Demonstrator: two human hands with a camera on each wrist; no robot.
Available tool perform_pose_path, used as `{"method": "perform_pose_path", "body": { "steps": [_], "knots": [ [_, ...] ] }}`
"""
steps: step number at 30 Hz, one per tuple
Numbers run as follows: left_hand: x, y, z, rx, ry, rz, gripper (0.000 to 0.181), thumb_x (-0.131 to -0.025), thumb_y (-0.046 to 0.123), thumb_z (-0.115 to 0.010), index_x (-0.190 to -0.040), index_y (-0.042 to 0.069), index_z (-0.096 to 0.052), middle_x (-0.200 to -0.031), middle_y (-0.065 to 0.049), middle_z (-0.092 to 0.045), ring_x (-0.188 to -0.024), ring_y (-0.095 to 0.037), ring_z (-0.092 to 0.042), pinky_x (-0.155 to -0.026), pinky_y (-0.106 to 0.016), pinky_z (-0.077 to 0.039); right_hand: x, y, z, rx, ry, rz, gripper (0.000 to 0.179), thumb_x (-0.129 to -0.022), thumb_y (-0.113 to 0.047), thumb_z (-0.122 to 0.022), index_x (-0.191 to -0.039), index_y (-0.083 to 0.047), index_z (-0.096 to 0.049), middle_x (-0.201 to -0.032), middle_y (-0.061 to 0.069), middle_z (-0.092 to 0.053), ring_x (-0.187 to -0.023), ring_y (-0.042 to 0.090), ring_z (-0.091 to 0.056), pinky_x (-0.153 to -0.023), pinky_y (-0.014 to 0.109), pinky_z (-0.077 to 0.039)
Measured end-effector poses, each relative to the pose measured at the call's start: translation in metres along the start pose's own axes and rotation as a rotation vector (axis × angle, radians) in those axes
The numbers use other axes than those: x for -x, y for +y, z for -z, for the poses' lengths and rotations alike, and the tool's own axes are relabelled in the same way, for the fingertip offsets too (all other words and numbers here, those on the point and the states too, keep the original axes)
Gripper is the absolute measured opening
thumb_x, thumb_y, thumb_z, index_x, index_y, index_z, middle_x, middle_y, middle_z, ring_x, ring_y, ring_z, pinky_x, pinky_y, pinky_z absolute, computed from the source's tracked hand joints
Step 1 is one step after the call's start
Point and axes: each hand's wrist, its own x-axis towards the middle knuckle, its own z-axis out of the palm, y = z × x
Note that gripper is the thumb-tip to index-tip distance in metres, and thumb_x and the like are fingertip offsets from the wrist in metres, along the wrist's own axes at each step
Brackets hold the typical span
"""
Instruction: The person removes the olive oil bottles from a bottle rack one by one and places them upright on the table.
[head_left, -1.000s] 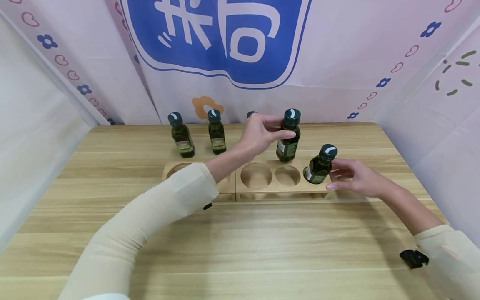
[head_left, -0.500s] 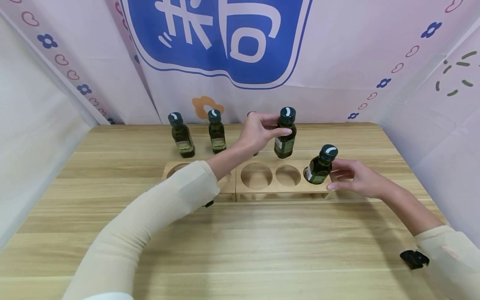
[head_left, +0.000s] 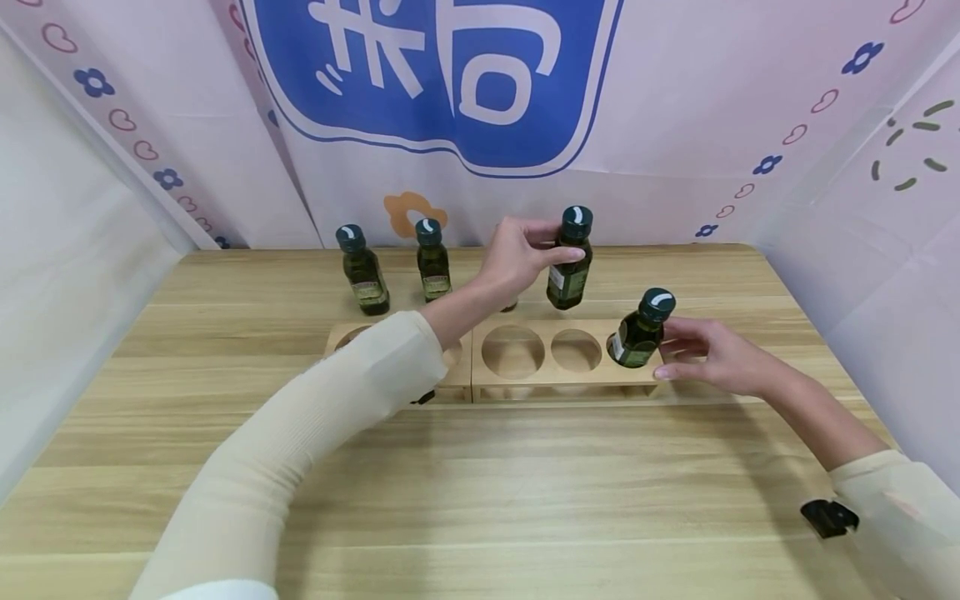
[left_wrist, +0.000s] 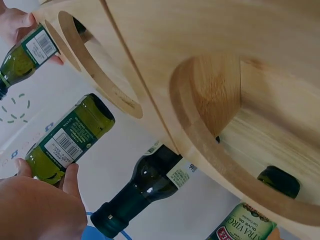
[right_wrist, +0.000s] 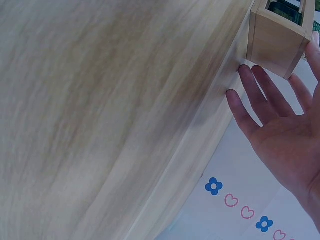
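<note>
My left hand [head_left: 513, 258] holds a small dark-green olive oil bottle [head_left: 570, 287] upright, thumb on the near side, raised just behind the wooden rack [head_left: 547, 377]. The left wrist view shows the bottle's back label [left_wrist: 64, 148] and its base clear of the rack. Another olive oil bottle [head_left: 636, 343] stands tilted in the rack's rightmost hole. Beside that end is my right hand [head_left: 712, 358], its thumb at the rack's corner. In the right wrist view the right hand's fingers [right_wrist: 265, 97] are spread and hold nothing.
Two olive oil bottles, one at far left [head_left: 366, 282] and one beside it [head_left: 435, 273], stand behind the rack. A third is mostly hidden by my left hand. Round holes in the rack lie left of the seated bottle. A printed cloth [head_left: 675, 100] hangs behind the table [head_left: 480, 500].
My left hand has lifted the olive oil bottle slightly and carried it a little left and away from the rack. The right hand and the seated bottle have stayed in place.
</note>
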Motion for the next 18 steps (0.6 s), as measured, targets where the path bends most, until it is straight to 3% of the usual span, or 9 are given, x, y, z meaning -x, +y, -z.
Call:
{"method": "perform_pose_path", "body": {
  "steps": [18],
  "knots": [
    [-0.016,0.001,-0.001,-0.068,0.013,0.052,0.045,-0.087,0.021,-0.086,-0.129,0.010,-0.073,-0.123,-0.006,-0.075,-0.120,-0.016,-0.068,-0.107,-0.032,-0.051,0.000,0.000,0.000,0.020,0.009,0.023,0.049,-0.087,0.001,-0.081,-0.131,0.007,-0.063,-0.124,0.022,-0.070,-0.110,0.001,-0.065,-0.096,0.026,-0.057]
  ]
}}
